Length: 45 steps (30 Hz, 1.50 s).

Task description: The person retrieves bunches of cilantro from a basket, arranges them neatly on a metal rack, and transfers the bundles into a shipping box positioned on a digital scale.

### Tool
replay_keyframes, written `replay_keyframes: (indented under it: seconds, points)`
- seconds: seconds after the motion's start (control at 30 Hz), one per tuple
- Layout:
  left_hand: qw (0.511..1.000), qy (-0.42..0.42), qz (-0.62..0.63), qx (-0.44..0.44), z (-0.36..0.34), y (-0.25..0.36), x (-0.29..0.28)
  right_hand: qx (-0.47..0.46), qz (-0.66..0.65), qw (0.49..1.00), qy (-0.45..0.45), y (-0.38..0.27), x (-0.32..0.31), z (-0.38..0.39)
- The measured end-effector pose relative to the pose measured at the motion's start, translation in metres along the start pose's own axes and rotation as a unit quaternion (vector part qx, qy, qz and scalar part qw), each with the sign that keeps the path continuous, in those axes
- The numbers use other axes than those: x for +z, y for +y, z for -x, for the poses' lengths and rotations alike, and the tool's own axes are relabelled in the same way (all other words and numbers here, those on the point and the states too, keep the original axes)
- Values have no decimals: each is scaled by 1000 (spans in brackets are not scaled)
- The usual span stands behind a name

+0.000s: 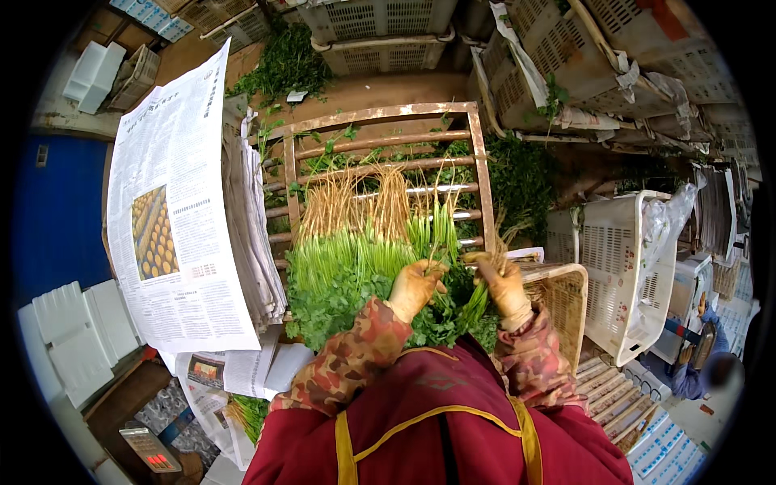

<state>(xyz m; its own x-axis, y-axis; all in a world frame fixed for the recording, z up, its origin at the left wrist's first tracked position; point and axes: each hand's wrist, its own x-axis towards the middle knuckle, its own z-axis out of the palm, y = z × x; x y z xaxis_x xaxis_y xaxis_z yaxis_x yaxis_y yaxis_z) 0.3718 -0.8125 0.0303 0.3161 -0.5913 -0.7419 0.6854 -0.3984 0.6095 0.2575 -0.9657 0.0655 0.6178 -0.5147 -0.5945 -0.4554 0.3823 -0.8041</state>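
We note our right hand (505, 289) closed around a small herb bunch (475, 307), leaves hanging below its fingers. Our left hand (414, 289), just left of it, has curled fingers; whether they pinch a stem, we cannot tell. Left of and beyond the left fingers, a herb row (343, 260) lies on a slatted rack (487, 186), roots pointing away; stacked newspapers (182, 190) sit farther left.

Can count two hands, left hand (415, 288) and right hand (505, 293), two camouflage sleeves (347, 356), one rusty slatted rack (482, 182), one maroon apron (404, 392), one red-lit display (151, 450); cannot count overlapping herb bunches (347, 263).
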Motion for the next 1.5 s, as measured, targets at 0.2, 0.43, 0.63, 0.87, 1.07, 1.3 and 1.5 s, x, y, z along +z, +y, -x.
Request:
replay_keyframes:
  seconds: [0.2,0.43,0.63,0.87,1.07,1.3,1.5]
  points:
    - [958,44,-228,166,-26,-70,6,-54,158,985,31,18,49,-3]
    - [989,-121,74,-47,3,-6,-7,-29,-8,997,-76,8,20,-7]
    - [995,-68,66,-27,9,-10,-4,31,-280,958,-55,15,23,-7]
    - [987,31,63,144,75,42,-61,-54,-408,905,-112,71,-80,-3]
    - [906,189,-99,366,57,173,-84,59,-132,989,35,12,-72,-2]
    - [554,240,-771,203,-1,104,17,-52,143,984,88,18,-1,-98]
    - [585,134,-732,322,-37,-8,9,-84,366,920,112,18,27,-133]
